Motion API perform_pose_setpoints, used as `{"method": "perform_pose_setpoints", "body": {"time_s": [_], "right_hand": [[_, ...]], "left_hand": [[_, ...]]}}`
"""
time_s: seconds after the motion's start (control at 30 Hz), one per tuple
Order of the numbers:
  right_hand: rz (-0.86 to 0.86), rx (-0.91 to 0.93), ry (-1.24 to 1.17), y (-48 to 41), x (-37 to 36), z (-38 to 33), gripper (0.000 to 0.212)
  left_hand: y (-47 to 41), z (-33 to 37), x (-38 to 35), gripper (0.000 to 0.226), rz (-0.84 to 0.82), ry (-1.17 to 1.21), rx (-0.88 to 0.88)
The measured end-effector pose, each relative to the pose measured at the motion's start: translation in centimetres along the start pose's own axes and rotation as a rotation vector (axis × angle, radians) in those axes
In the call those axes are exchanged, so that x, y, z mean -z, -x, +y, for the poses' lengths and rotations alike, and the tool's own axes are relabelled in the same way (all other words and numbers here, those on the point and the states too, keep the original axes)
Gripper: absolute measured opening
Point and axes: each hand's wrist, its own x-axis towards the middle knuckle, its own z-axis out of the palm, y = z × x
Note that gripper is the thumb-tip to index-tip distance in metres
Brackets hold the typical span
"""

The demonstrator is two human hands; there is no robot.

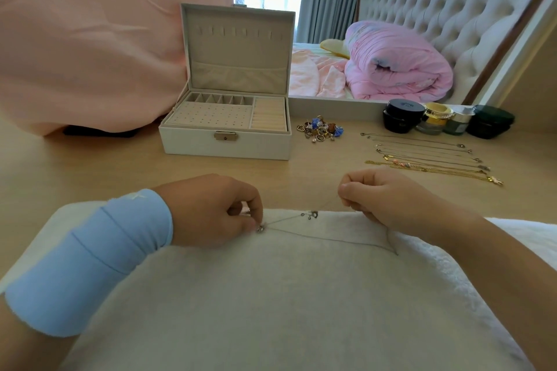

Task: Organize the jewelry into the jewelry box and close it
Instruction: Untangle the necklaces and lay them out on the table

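A thin silver chain necklace is stretched between both hands, low over a white fluffy towel at the near edge of the pale wooden counter. The left hand, with a light blue wristband on its forearm, has its grip pressed together: thumb and forefinger pinch one end of the chain, where a small silvery bead shows at the fingertips. From there the chain splits into two fine strands. One rises toward the right hand past a tiny cluster of dark charms. The other lies along the towel and bends back up under that hand. The right hand's fingers are curled, its grip pinching the chain near the thumb.

Farther back on the counter stands a white jewelry box with a metal latch. Its lid is upright and open, showing a beige lining, a dotted earring panel and ring rolls. Just right of it lies a small heap of mixed rings and earrings, and farther right a row of gold chains is laid out side by side, near several cosmetic jars.
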Motion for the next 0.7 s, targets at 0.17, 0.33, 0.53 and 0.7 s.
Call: {"method": "perform_pose_setpoints", "body": {"time_s": [0.17,0.33,0.53,0.7], "right_hand": [[0.092,0.013,0.086,-0.2,0.2,0.3,0.034],[0.085,-0.022,0.349,0.0,0.3,0.4,0.048],[0.159,0.367,0.234,0.0,-2.6,-1.4,0.024],[0.118,0.471,0.020,-0.4,-5.1,-1.9,0.005]], "left_hand": [[0.1,-0.5,0.6,0.012,-0.012,0.000,0.010],[0.1,-0.4,0.5,0.024,0.121,0.273,-0.103],[-0.1,0.6,-0.4,0.022,0.173,0.619,-0.178],[-0.5,1.8,-1.1,0.024,0.175,0.797,-0.145]]}}
